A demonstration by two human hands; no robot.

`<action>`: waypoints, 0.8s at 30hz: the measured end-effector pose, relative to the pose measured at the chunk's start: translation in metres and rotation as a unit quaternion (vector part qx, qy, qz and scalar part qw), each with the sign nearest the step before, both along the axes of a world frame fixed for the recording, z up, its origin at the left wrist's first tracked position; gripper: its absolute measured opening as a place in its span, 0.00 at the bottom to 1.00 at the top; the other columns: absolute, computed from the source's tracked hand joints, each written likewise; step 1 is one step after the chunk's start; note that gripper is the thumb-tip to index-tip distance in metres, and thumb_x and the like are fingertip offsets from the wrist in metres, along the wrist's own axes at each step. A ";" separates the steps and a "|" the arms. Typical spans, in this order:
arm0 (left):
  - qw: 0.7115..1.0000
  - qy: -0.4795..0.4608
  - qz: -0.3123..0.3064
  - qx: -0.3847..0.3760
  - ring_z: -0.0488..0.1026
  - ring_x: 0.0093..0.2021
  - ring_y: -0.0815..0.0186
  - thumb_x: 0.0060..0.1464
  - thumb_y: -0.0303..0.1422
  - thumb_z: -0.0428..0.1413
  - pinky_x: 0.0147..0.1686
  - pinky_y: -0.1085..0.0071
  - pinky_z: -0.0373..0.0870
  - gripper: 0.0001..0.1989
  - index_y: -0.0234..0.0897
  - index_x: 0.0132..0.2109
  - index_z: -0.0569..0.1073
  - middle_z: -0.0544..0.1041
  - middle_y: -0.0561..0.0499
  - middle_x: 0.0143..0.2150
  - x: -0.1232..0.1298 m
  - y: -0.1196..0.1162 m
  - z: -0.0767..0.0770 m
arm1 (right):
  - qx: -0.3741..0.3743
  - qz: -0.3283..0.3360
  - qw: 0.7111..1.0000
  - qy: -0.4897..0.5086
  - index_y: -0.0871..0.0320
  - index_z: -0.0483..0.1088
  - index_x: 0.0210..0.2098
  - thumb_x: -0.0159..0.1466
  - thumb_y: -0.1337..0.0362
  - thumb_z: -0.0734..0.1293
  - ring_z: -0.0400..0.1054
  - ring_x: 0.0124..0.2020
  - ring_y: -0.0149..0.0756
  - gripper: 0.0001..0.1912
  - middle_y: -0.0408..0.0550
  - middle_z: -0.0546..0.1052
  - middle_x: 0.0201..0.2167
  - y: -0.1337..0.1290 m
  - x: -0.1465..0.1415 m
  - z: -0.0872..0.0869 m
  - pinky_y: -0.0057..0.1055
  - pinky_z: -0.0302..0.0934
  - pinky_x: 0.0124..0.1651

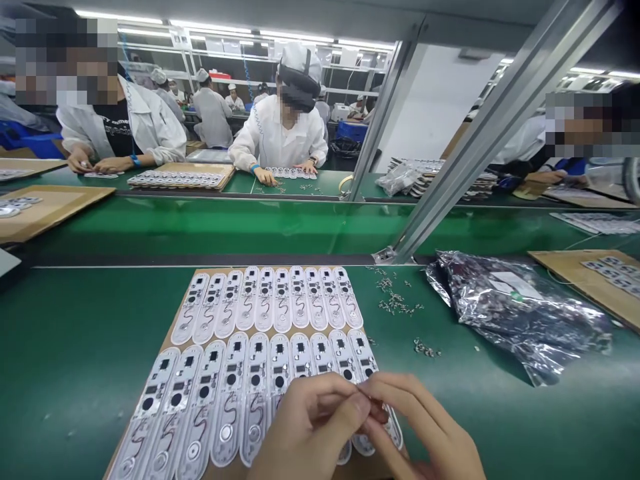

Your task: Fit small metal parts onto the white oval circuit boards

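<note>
My left hand (313, 430) and my right hand (425, 423) meet at the fingertips above the lower right of a cardboard sheet (256, 271). Both are closed in a pinch, and whatever lies between the fingers is too small or hidden to make out. Beneath them, long white oval casings (220, 393) lie in two rows, each with a circuit board, a black disc and thin dark red wires. My hands cover part of the front row's right end. Tiny metal parts (395, 303) are scattered right of the sheet, with a smaller cluster (425, 348) nearer my right hand.
A shiny plastic bag (520, 313) lies on the green table (500, 427) at right, beside another cardboard sheet (555, 260) with casings. A metal post (450, 167) slants up from the table's back edge. Across a green belt (225, 227), co-workers (285, 133) sit handling similar casings.
</note>
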State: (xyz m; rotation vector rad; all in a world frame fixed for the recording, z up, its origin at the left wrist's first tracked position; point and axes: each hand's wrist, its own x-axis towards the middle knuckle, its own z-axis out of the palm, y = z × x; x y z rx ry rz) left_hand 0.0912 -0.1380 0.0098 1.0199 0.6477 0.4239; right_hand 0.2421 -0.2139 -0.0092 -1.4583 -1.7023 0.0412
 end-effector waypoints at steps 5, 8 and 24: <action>0.995 -0.042 0.053 -0.078 0.76 0.39 0.66 0.55 0.48 0.62 0.46 0.69 0.73 0.20 0.33 0.41 0.80 0.80 0.46 0.37 0.002 -0.007 -0.004 | 0.005 -0.016 1.000 0.019 0.51 0.74 0.46 0.69 0.66 0.65 0.74 0.38 0.35 0.09 0.48 0.79 0.40 -0.001 0.001 -0.006 0.27 0.71 0.39; 0.995 -0.052 0.045 -0.072 0.77 0.41 0.64 0.56 0.49 0.60 0.47 0.67 0.75 0.22 0.33 0.43 0.80 0.80 0.44 0.40 0.002 -0.007 -0.005 | -0.015 -0.003 1.000 0.016 0.48 0.74 0.51 0.68 0.69 0.64 0.75 0.40 0.34 0.15 0.47 0.78 0.43 -0.004 0.005 -0.006 0.25 0.72 0.40; 0.993 0.003 0.055 -0.103 0.78 0.35 0.67 0.48 0.49 0.66 0.44 0.66 0.76 0.22 0.33 0.36 0.73 0.78 0.49 0.36 -0.006 -0.007 -0.007 | -0.025 0.014 0.999 0.045 0.52 0.75 0.38 0.66 0.70 0.67 0.74 0.32 0.35 0.07 0.47 0.77 0.35 -0.005 0.003 0.012 0.27 0.70 0.32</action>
